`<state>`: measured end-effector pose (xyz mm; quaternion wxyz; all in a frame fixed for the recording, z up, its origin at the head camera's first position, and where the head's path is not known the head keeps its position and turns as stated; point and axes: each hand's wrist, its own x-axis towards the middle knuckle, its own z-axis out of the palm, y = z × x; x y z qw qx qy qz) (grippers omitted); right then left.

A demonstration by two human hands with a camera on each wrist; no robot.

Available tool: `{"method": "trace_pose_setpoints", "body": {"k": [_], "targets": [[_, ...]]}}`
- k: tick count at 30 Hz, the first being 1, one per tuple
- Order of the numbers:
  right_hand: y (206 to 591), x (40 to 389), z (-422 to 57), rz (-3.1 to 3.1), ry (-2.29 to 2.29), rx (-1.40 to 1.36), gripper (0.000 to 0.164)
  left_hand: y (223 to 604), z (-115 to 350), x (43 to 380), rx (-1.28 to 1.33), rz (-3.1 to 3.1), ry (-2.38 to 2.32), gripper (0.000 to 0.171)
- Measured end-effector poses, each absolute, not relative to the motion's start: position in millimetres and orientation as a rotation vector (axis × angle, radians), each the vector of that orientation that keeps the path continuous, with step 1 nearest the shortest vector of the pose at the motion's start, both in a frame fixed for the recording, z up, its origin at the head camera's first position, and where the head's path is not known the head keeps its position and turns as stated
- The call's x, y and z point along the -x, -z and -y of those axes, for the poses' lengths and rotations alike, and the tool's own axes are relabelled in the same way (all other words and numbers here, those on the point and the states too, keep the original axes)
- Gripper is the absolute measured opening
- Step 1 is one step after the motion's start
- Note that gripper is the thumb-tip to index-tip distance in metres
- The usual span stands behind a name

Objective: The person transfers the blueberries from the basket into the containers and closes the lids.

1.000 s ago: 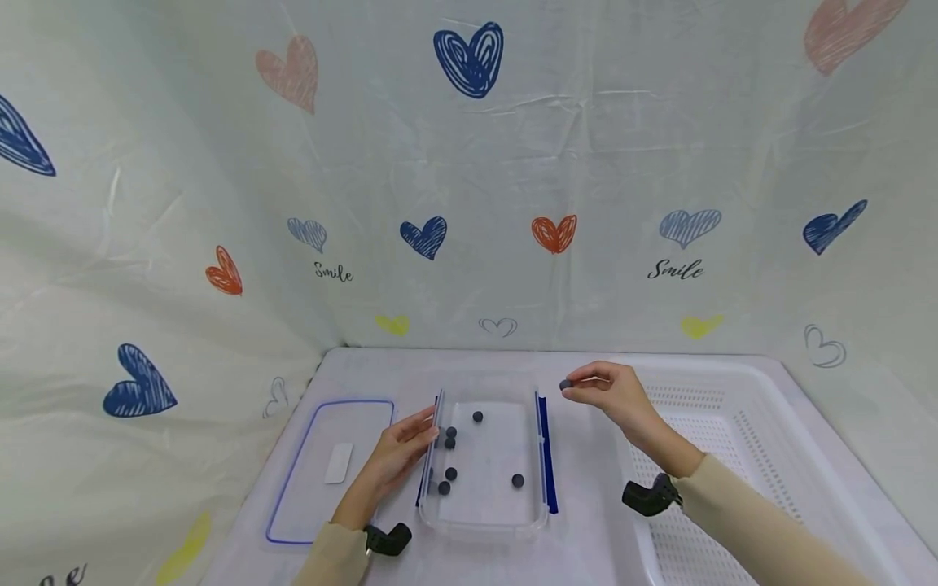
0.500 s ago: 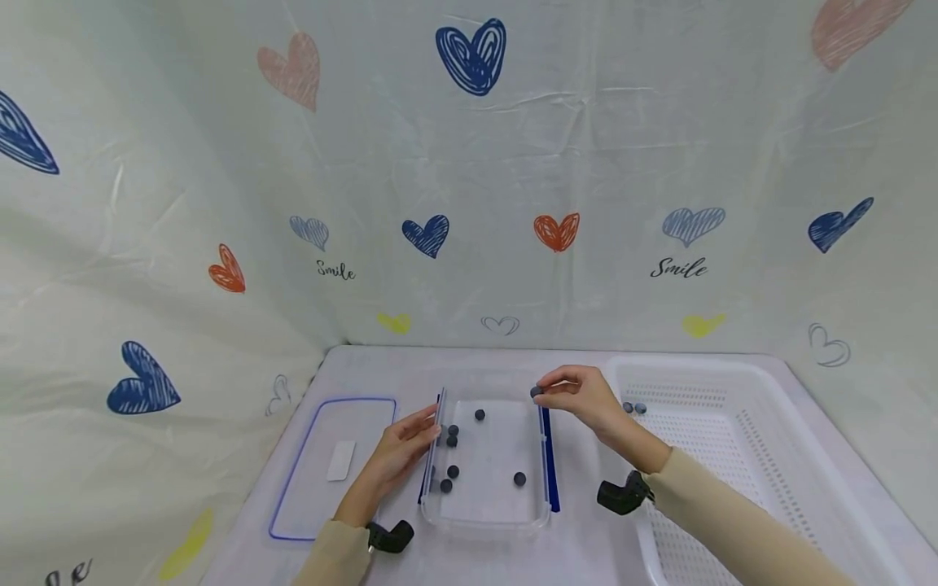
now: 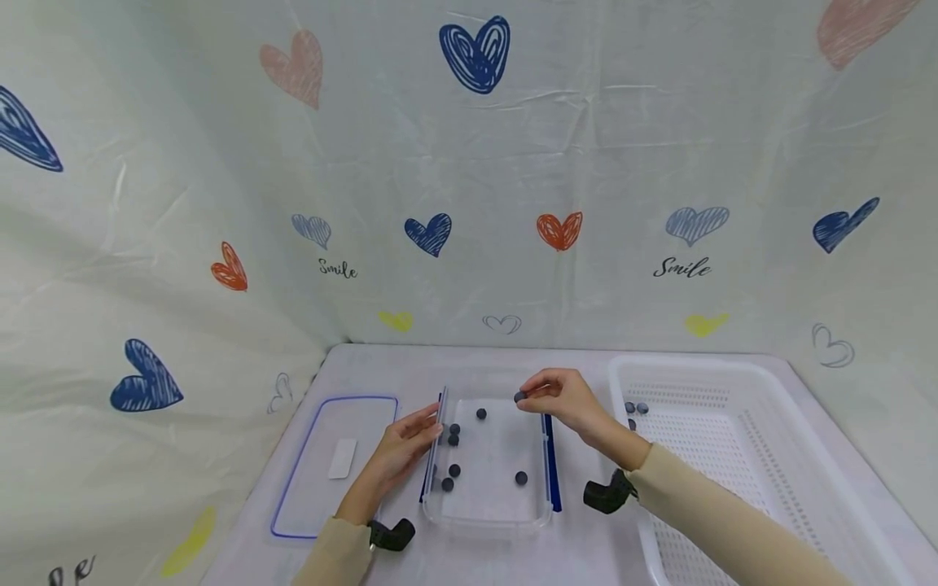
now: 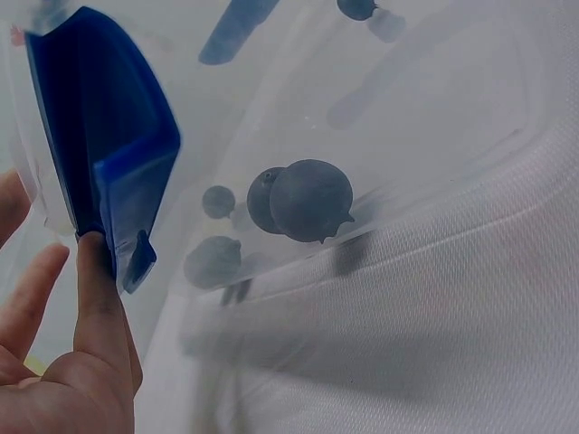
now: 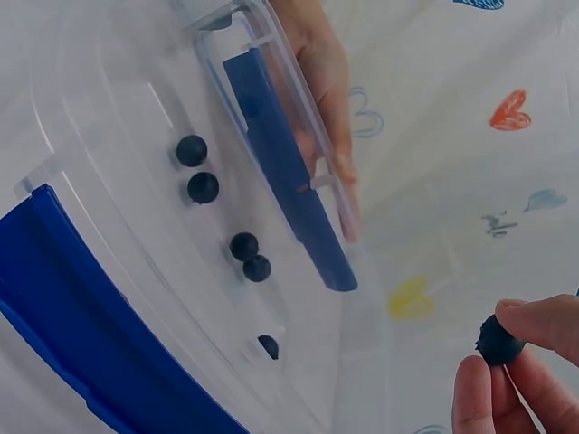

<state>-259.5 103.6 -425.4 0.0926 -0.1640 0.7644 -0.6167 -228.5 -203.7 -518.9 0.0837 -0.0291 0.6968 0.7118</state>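
Observation:
In the head view, a clear plastic box (image 3: 487,522) with blue side latches (image 3: 552,468) stands mid-table. Several blueberries (image 3: 521,478) lie on its floor, most along the left wall. My left hand (image 3: 401,452) rests at the box's left side, its extended fingers touching the blue latch (image 4: 136,145), as the left wrist view shows. Over the far right corner of the box, my right hand (image 3: 563,400) pinches one blueberry (image 5: 500,341) between thumb and fingertips. That berry is above the rim, apart from the others.
A white perforated basket (image 3: 707,456) occupies the right side, with a few blueberries (image 3: 642,408) at its far left, partly behind the right forearm. Flat on the left lies a clear lid (image 3: 311,505) with a blue edge and a white rectangle (image 3: 343,458). A heart-patterned curtain (image 3: 513,163) hangs behind.
My right hand has moved left from beside the basket to over the box, carrying the blueberry. Berries in the basket have come into sight. My left hand stays at the box.

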Motion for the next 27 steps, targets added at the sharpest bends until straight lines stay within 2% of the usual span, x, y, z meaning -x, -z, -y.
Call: {"method": "trace_pose_setpoints", "body": {"k": [15, 27], "targets": [[432, 260, -103, -2.278, 1.83, 0.519, 0.022, 520, 203, 229, 0.09, -2.076, -2.126, 0.055], [423, 266, -128, -2.397, 1.868, 0.433, 0.026, 520, 204, 231, 0.086, -2.079, -2.127, 0.054]]}}
